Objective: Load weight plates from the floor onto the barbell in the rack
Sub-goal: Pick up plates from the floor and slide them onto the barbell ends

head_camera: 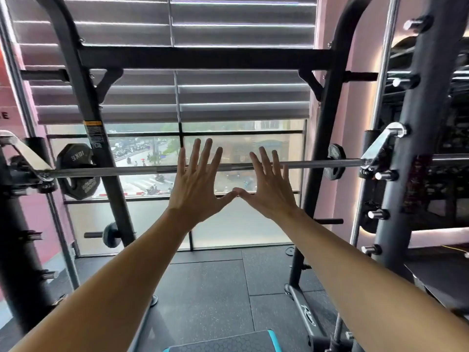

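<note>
A steel barbell (114,171) runs level across the black rack (203,58) at chest height. My left hand (196,184) and my right hand (269,189) are raised in front of its middle, fingers spread and straight, thumb tips touching, holding nothing. A black plate marked 10KG (76,171) hangs at the rack's left upright. A smaller black plate (336,165) sits at the right upright. A small dark plate (289,251) lies on the floor by the window.
Another small plate (110,235) sits on a low storage peg at the left. Chrome pegs stud the right column (385,175). Rubber floor tiles (208,288) lie between the uprights. A blue-edged step platform (228,342) is at the bottom. The window is behind the rack.
</note>
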